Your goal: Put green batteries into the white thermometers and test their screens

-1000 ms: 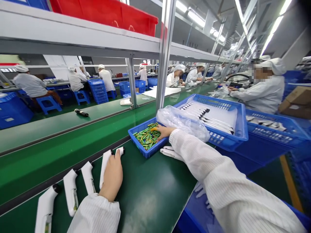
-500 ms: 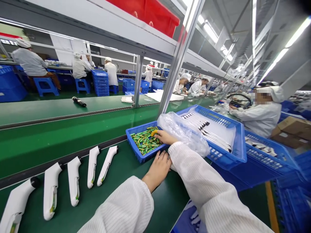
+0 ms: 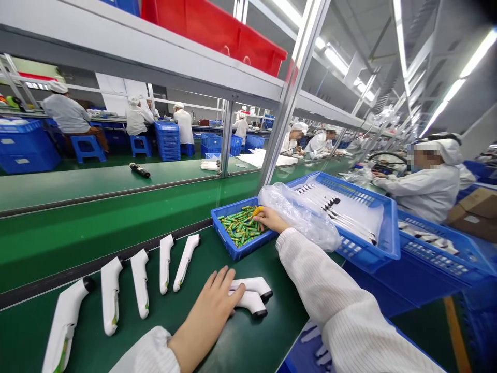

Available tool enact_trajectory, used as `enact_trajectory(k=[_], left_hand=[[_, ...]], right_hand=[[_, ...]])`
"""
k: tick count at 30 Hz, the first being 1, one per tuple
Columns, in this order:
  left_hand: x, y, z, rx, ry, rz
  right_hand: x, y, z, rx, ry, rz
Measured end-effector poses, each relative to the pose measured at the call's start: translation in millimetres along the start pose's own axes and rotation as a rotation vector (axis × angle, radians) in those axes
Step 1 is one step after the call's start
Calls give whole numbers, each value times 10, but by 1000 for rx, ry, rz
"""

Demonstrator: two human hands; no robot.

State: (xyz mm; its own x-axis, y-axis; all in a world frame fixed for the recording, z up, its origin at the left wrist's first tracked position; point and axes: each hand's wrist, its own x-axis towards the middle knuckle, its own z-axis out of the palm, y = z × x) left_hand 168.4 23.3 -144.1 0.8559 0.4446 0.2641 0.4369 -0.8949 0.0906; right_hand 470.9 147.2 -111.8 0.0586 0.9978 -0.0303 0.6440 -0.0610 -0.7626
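Observation:
My left hand [image 3: 212,305] lies spread over the ends of two white curved housings [image 3: 254,300] with black tips, on the green table [image 3: 272,336]. My right hand [image 3: 271,218] reaches into the blue tray [image 3: 240,252] of green batteries [image 3: 243,225]. A yellow cover shows on one of its fingertips, and its fingers are bent down at the batteries; whether they grip one cannot be made out. Several more white housings [image 3: 112,295] stand in a row at the left, with green showing at their lower ends.
A clear plastic bag [image 3: 298,212] lies beside a blue crate [image 3: 390,228] of white parts at the right. A metal post [image 3: 289,103] rises behind the tray. A black cylindrical object [image 3: 140,170] lies on the far ledge. Other people in white sit farther off.
My left hand has moved left and nearer, away from the tray's edge, and two white housings now show under and beside it. My right hand stays at the batteries. The view has shifted slightly.

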Motion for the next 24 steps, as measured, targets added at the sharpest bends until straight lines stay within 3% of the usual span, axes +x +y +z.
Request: enact_trajectory(k=[5, 9, 13, 18, 21, 24], left_hand=[[-80, -20, 52, -178, 75, 64], [-182, -102, -123, -355, 167, -10], [-333, -274, -514, -597, 314, -224], [-579, -427, -1218, -950, 596, -492], [-726, -437, -1596, -1419, 843, -520], [-809, -408, -1807, -1697, 1005, -470]], right_hand=[[-146, -257, 18, 139, 124, -80], [-322, -641, 157, 266, 207, -215], [-631, -1234, 369, 363, 197, -378], [-1243, -2047, 692, 528, 150, -608], [-1556, -2424, 925, 617, 13, -673], [-1715, -2674, 1195, 563, -139, -759]])
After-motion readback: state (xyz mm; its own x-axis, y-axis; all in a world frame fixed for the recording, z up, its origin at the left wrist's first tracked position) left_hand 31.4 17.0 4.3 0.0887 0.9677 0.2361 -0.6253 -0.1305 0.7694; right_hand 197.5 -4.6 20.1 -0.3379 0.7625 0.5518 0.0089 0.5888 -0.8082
